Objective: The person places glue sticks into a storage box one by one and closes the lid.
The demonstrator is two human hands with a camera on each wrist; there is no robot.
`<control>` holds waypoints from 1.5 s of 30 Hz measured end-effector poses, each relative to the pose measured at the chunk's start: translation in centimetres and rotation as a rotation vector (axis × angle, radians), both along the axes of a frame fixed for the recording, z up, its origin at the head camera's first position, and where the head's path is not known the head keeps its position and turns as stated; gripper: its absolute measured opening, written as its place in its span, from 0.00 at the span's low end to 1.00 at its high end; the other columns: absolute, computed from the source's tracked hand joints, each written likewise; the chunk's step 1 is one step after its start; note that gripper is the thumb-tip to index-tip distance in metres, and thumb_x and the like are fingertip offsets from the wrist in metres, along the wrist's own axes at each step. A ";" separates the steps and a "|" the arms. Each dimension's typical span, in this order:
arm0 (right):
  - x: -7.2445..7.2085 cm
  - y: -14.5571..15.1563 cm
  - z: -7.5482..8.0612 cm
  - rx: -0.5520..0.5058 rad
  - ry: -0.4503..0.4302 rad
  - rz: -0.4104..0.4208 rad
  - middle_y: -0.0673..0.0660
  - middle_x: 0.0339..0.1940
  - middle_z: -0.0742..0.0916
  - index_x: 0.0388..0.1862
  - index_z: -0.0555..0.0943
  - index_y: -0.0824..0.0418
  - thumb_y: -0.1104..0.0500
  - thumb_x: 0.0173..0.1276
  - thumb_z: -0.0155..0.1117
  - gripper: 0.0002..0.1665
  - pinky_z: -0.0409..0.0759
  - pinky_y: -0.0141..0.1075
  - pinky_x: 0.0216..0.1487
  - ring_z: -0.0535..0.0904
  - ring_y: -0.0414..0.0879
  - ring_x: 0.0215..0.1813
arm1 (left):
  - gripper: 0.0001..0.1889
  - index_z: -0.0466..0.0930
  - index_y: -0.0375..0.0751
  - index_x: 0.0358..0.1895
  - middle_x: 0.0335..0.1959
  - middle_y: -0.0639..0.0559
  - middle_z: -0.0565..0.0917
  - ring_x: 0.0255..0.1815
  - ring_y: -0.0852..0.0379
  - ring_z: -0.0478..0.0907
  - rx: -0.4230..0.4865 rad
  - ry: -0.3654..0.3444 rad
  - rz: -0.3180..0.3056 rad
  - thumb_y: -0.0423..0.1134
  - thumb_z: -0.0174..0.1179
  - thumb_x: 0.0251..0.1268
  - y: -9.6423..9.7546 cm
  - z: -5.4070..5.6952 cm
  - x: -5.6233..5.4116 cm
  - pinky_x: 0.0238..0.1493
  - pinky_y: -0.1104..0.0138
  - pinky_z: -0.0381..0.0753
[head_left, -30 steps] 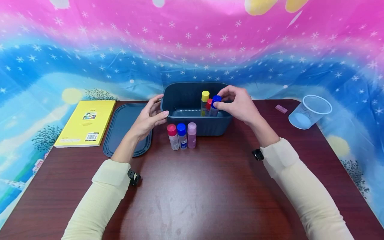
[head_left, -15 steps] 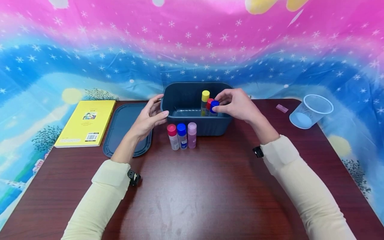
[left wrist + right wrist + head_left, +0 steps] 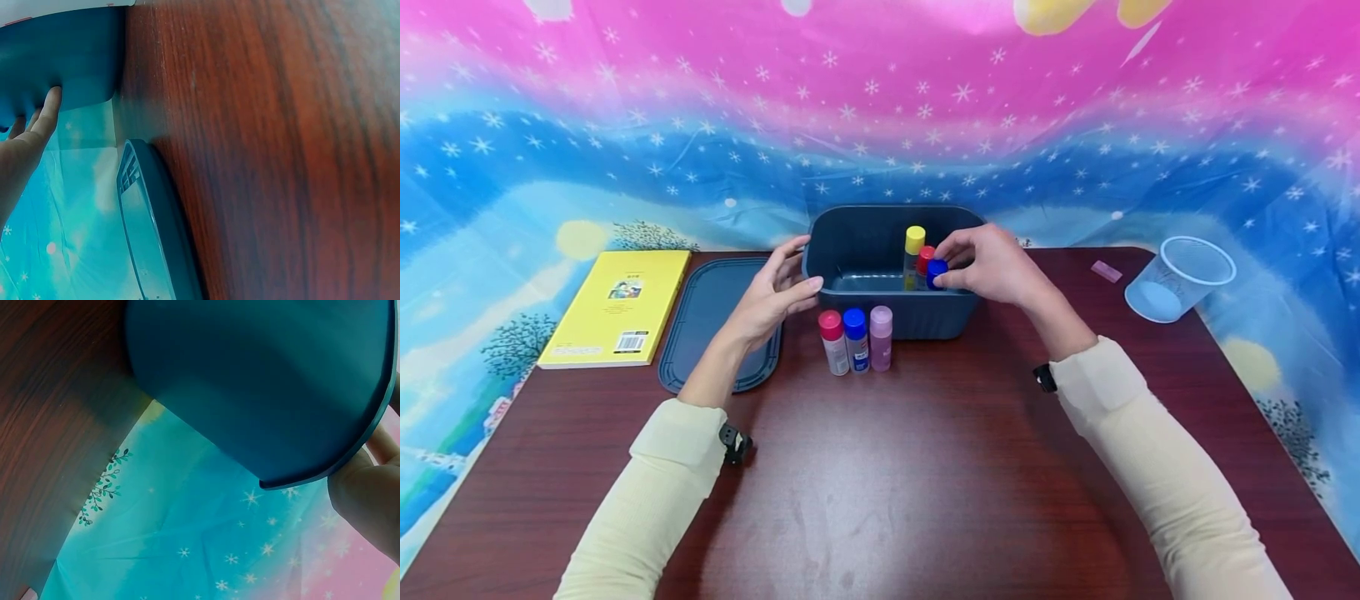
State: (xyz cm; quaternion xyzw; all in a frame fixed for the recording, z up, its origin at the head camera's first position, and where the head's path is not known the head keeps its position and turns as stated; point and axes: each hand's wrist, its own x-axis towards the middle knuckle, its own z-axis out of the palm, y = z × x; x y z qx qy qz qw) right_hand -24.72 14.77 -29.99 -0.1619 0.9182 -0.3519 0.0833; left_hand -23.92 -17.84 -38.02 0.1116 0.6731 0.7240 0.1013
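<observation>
My right hand (image 3: pixel 992 265) reaches over the right end of a dark blue-grey plastic box (image 3: pixel 898 317) and pinches a small blue-capped bottle (image 3: pixel 936 273) inside it; only its upper part shows. Beside it in the box stand a red-capped bottle (image 3: pixel 926 258) and a taller yellow-capped one (image 3: pixel 914 242). My left hand (image 3: pixel 767 296) touches the box's left end with fingers spread and fairly straight, as the left wrist view also shows on the box wall (image 3: pixel 69 59). Before the box stand a red-capped bottle (image 3: pixel 834 343), a blue-capped bottle (image 3: pixel 857 342) and a pink bottle (image 3: pixel 882 340).
A dark lid (image 3: pixel 718 321) lies flat left of the box, partly behind my left hand. Farther left lies a yellow book (image 3: pixel 617 308). On the right are a pink block (image 3: pixel 1107 271) and a tilted-looking mesh cup (image 3: pixel 1176 279). A patterned cloth (image 3: pixel 880 125) hangs behind the table (image 3: pixel 887 475).
My right hand has moved slightly down with the blue-capped bottle, which sits lower in the box than a second ago. My left hand stays at the box's left end.
</observation>
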 end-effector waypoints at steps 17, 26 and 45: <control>0.1 -0.1 0.0 0.056 0.010 -0.003 0.61 0.52 0.86 0.55 0.83 0.63 0.62 0.66 0.74 0.19 0.83 0.49 0.52 0.81 0.54 0.55 | 0.39 0.53 0.55 0.81 0.82 0.45 0.49 0.78 0.41 0.57 -0.012 -0.004 0.005 0.39 0.62 0.72 0.0 0.0 0.0 0.68 0.44 0.70; 0.5 -0.1 -0.1 -0.014 0.001 -0.052 0.61 0.54 0.85 0.57 0.82 0.62 0.61 0.67 0.73 0.20 0.83 0.49 0.51 0.78 0.55 0.58 | 0.39 0.53 0.56 0.81 0.82 0.45 0.49 0.77 0.40 0.57 -0.021 -0.001 0.005 0.39 0.62 0.72 0.0 0.1 0.1 0.69 0.44 0.69; 1.5 0.3 -0.3 -0.143 0.091 -0.095 0.61 0.58 0.82 0.59 0.79 0.64 0.61 0.68 0.72 0.22 0.82 0.49 0.58 0.82 0.56 0.60 | 0.38 0.53 0.56 0.81 0.82 0.45 0.51 0.76 0.41 0.59 -0.025 0.006 0.001 0.40 0.62 0.72 0.0 0.1 0.2 0.68 0.44 0.69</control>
